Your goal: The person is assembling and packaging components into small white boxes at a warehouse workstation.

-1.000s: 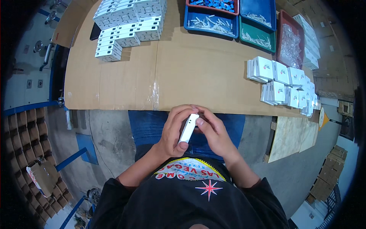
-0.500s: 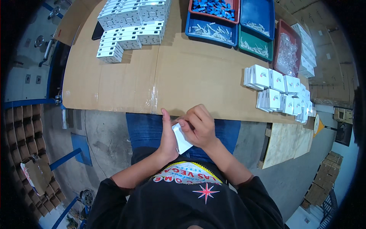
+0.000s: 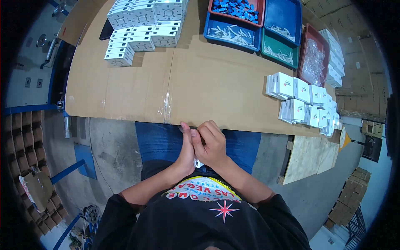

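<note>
Close above my lap, just off the table's near edge, both hands are pressed together around a small white box (image 3: 198,163). Only a lower corner of the box peeks out below the palms; the rest is hidden. My left hand (image 3: 186,151) lies along its left side with the thumb pointing up. My right hand (image 3: 211,145) is curled over it from the right, fingers bent. On the table's right stand rows of flat white packets (image 3: 296,109). Stacked white boxes with grey patterns (image 3: 141,39) fill the far left.
Cardboard covers the table (image 3: 125,91). At the far right sit a red tray of blue pieces (image 3: 262,18), a blue tray of white sticks (image 3: 210,38), a green tray (image 3: 266,56) and a red tray of clear plastic bags (image 3: 303,77). A wooden board (image 3: 310,156) lies beyond the table's right corner.
My right hand has closed over the white box, which showed a broad face before and is now mostly covered. The two hands have come closer together.
</note>
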The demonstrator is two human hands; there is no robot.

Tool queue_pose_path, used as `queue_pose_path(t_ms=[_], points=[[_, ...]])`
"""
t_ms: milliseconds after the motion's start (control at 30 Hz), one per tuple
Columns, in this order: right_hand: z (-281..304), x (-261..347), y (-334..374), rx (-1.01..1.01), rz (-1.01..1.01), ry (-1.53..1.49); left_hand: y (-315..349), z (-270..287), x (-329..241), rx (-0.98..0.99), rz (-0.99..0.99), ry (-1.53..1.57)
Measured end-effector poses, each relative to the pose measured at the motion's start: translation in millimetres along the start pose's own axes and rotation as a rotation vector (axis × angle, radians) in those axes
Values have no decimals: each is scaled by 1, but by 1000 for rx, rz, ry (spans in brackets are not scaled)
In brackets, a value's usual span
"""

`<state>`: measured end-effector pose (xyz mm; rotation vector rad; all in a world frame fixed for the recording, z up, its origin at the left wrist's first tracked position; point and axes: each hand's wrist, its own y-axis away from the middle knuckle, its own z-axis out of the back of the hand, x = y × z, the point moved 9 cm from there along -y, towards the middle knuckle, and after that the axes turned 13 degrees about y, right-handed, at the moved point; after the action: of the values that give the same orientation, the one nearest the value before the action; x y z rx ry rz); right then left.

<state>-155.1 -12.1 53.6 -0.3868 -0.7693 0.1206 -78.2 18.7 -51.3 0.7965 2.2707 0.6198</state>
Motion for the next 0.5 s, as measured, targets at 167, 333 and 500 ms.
queue_pose_path(t_ms=[167,333,500], points=[[-2,4,6,-17,2,-1,-6,9,17,73,69,67],[-10,2,11,2,14,-9,-5,9,24,198,43,63],[-19,1,14,20,54,-37,-1,11,17,135,-31,-5]])
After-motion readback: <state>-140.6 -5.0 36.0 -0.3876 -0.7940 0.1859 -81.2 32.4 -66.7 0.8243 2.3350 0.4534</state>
